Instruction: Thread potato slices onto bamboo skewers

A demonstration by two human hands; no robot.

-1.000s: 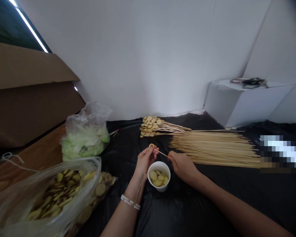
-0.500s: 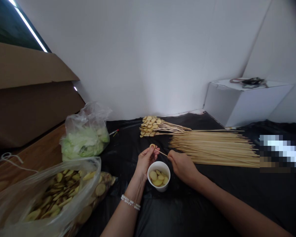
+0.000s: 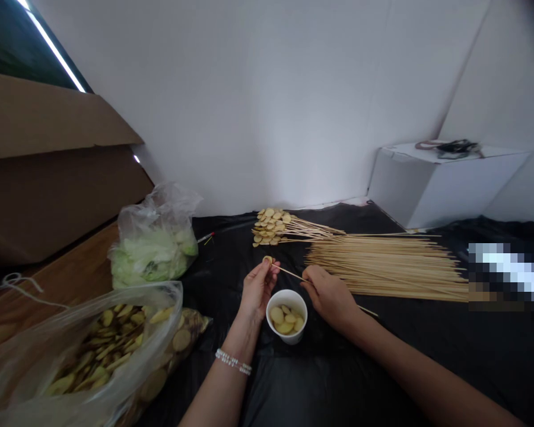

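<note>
Above the white cup, my left hand pinches a round potato slice between thumb and fingers. My right hand is closed around a thin wooden skewer, whose far end meets the slice; how deep it sits in the slice is hidden by my fingers. The skewer's other end comes out behind my right wrist. Just below and between my hands stands the white cup, with several pale slices in liquid. Beyond my hands lie skewers with slices on their tips.
A pile of bare skewers lies at the right on black plastic sheeting. An open plastic bag of slices and a bag of pale green vegetable stand at the left. A white box is at the back right.
My left hand and the potato slice have shifted slightly left and up. More of the skewer shows between my hands, and its rear end now appears past my right wrist.
</note>
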